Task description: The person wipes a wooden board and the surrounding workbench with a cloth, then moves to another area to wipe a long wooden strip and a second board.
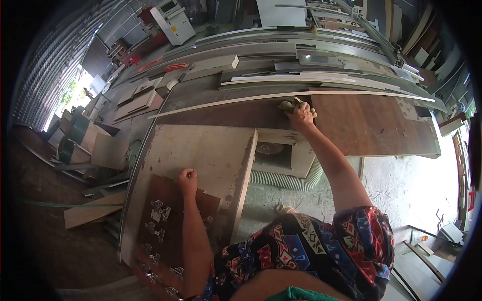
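Observation:
My right hand point(302, 118) grips a crumpled yellowish-green rag point(287, 106), pressed down near the left end of a brown wooden board point(371, 120). A long thin pale strip of wood point(231, 102) runs just beyond that hand. My left hand point(188, 181) is closed above the pale worktop point(201, 145); a small dark spot shows in the fist, too small to name. Beside and below my left forearm lies a dark brown panel point(165, 200) with several metal hinges point(159, 210) on it.
Stacked boards and strips point(311, 78) lie across the far side. A ribbed hose point(291, 180) and a boxy unit with a round opening point(273, 150) stand below, between worktop and board. Planks point(95, 208) lie at the left. A white machine cabinet point(173, 22) stands at the back.

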`<state>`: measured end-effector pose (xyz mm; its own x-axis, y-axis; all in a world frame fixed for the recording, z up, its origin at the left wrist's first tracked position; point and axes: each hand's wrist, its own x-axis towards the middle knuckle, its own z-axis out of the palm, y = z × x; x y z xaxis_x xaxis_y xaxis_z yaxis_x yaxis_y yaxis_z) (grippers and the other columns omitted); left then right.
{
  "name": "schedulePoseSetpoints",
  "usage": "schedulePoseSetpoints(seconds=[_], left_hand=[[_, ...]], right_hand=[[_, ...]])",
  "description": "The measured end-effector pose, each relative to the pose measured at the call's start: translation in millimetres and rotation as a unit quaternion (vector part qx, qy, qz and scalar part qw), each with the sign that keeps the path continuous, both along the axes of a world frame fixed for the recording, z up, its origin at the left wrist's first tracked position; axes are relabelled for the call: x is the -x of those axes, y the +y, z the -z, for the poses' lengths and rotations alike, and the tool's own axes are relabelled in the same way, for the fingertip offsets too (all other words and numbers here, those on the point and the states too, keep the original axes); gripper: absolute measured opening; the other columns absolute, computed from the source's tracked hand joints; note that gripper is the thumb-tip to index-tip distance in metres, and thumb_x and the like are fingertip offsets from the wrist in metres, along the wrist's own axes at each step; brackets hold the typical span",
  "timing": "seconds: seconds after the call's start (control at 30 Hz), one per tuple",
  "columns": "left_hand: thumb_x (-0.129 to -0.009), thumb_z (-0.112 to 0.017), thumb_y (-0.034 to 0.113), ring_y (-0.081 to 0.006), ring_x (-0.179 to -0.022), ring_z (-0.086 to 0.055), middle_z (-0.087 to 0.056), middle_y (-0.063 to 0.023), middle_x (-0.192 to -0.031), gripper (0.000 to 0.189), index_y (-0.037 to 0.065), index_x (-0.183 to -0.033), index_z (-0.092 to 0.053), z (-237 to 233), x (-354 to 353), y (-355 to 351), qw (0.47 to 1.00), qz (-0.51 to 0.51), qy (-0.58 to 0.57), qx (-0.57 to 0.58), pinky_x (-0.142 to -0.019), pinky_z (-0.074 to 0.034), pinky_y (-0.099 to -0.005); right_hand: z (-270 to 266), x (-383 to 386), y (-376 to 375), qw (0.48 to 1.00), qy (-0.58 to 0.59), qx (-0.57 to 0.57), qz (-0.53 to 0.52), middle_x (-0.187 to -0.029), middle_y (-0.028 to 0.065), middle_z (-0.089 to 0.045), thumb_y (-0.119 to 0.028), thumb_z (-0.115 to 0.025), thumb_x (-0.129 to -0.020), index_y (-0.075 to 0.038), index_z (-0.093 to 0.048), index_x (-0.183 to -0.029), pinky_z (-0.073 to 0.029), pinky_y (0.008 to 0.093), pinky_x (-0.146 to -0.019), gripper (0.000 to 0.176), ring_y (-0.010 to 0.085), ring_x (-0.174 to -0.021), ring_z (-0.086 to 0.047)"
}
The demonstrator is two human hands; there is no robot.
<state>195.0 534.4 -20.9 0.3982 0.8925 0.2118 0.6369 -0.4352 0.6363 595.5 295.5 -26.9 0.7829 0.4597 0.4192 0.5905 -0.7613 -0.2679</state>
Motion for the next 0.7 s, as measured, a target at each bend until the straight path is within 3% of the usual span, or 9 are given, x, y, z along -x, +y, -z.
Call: schedulePoseSetpoints(seconds=[0.07,0.17,0.43,0.5,0.57,0.6,0.63,0.67,0.7], left_hand=[[-0.073,-0.062,0.014,-0.0241,-0.077,-0.062,-0.065,-0.0111,-0.086,0.021,0.002,-0.090,-0.065,1.0,1.1,1.3,1.000,0.009,-0.005,-0.014,-0.070,-0.047,-0.0352],[-0.072,-0.062,0.014,-0.0254,-0.077,-0.061,-0.065,-0.0114,-0.085,0.020,0.003,-0.089,-0.065,3.0,1.5,4.5,1.000,0.013,-0.002,-0.022,-0.071,-0.048,-0.0358],[-0.070,-0.062,0.014,-0.0317,-0.081,-0.061,-0.064,-0.0157,-0.084,0.020,0.003,-0.086,-0.064,10.2,0.2,8.1,0.999,0.008,-0.026,-0.027,-0.072,-0.048,-0.0367],[-0.070,-0.062,0.013,-0.0310,-0.081,-0.062,-0.065,-0.0146,-0.085,0.019,0.003,-0.085,-0.064,15.4,-0.9,11.0,0.999,0.017,-0.044,-0.027,-0.072,-0.048,-0.0366],[-0.069,-0.063,0.012,-0.0300,-0.081,-0.062,-0.065,-0.0132,-0.085,0.017,0.004,-0.084,-0.063,25.9,1.7,16.7,0.996,0.034,-0.069,-0.039,-0.073,-0.048,-0.0361],[-0.068,-0.064,0.012,-0.0302,-0.080,-0.062,-0.064,-0.0130,-0.082,0.015,0.005,-0.082,-0.063,21.2,1.6,11.2,0.994,0.034,-0.099,-0.037,-0.072,-0.048,-0.0365],[-0.068,-0.065,0.011,-0.0308,-0.078,-0.061,-0.063,-0.0133,-0.079,0.012,0.005,-0.078,-0.062,24.2,0.7,11.8,0.993,0.019,-0.095,-0.065,-0.070,-0.048,-0.0375],[-0.068,-0.064,0.012,-0.0311,-0.076,-0.061,-0.063,-0.0138,-0.078,0.011,0.006,-0.077,-0.062,28.0,0.1,12.9,0.990,0.018,-0.121,-0.071,-0.068,-0.048,-0.0386],[-0.069,-0.064,0.011,-0.0234,-0.079,-0.062,-0.064,-0.0126,-0.082,0.016,0.004,-0.083,-0.064,22.4,1.6,9.8,0.994,0.016,-0.097,-0.042,-0.072,-0.048,-0.0343]], right_hand=[[-13.8,10.8,-7.3,0.987,0.081,0.137,-0.009,-0.114,0.0280,-0.042,-0.013,-0.054,-0.075,0.001,-0.063,-0.097,-0.048,0.0379,-0.081,0.027,0.0379,-0.104,-0.047],[-8.0,27.3,-20.6,0.987,0.082,0.136,-0.035,-0.110,0.0281,-0.044,-0.011,-0.052,-0.075,0.001,-0.063,-0.097,-0.049,0.0389,-0.077,0.027,0.0381,-0.100,-0.048],[-8.7,69.0,-17.5,0.987,0.084,0.093,-0.099,-0.110,0.0238,-0.048,-0.009,-0.052,-0.073,0.000,-0.062,-0.097,-0.047,0.0389,-0.083,0.028,0.0371,-0.104,-0.048],[-2.8,70.0,1.4,0.991,0.047,0.060,-0.107,-0.106,0.0178,-0.052,-0.010,-0.050,-0.075,-0.006,-0.060,-0.098,-0.046,0.0454,-0.081,0.025,0.0351,-0.101,-0.052],[32.5,53.0,24.8,0.974,-0.057,-0.023,-0.216,-0.082,0.0173,-0.061,-0.008,-0.049,-0.072,-0.005,-0.061,-0.100,-0.039,0.0436,-0.093,0.031,0.0334,-0.091,-0.057],[54.6,45.3,37.8,0.964,-0.121,-0.027,-0.236,-0.078,0.0146,-0.062,-0.009,-0.049,-0.073,-0.006,-0.062,-0.094,-0.042,0.0430,-0.086,0.024,0.0316,-0.081,-0.060],[37.9,50.9,48.5,0.972,-0.017,0.061,-0.225,-0.075,0.0135,-0.061,-0.009,-0.050,-0.076,-0.008,-0.061,-0.087,-0.048,0.0415,-0.071,0.016,0.0293,-0.073,-0.060],[89.6,26.1,65.2,0.920,-0.277,-0.084,-0.266,-0.071,0.0107,-0.058,-0.009,-0.050,-0.078,-0.010,-0.060,-0.085,-0.048,0.0386,-0.057,0.012,0.0267,-0.066,-0.059],[71.8,33.7,71.6,0.876,-0.336,-0.154,-0.309,-0.066,0.0088,-0.055,-0.008,-0.050,-0.078,-0.010,-0.060,-0.089,-0.047,0.0372,-0.053,0.015,0.0269,-0.062,-0.057]])
